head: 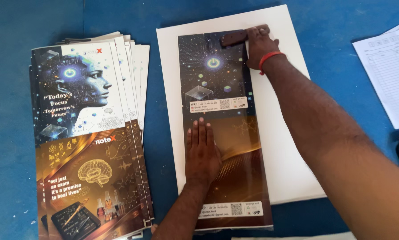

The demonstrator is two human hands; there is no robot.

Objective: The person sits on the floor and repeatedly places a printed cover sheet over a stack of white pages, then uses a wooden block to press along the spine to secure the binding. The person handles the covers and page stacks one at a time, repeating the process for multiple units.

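Centrally, a long glossy printed sheet (224, 129) lies lengthwise on a white board (284, 146), its near end overhanging the board's front edge. The sheet carries two stacked designs: the upper half is dark with circuit-like patterns, a glowing round symbol and small cubes; the lower half is brown and gold with curved bands. Each half ends in a white label strip.

The left hand (202, 153) lies flat on the middle of the sheet, palm down, fingers straight and held close together, pressing the sheet against the board. The right hand (258, 46) sits at the far end of the sheet, fingers curled around a small dark block-shaped tool (233, 38) that rests on the sheet's top edge. A red band circles the right wrist.

To the left, a fanned stack of printed sheets (90, 138) lies on the blue desk (12, 26); its top sheet shows a profile head in blue and white above a gold section with a brain drawing. At the right edge, a white form sheet (388, 66) lies on the desk.

The form sheet and the stack are cut off by the frame. The tool's shape is largely hidden under the fingers. A dark object at the right edge cannot be identified.
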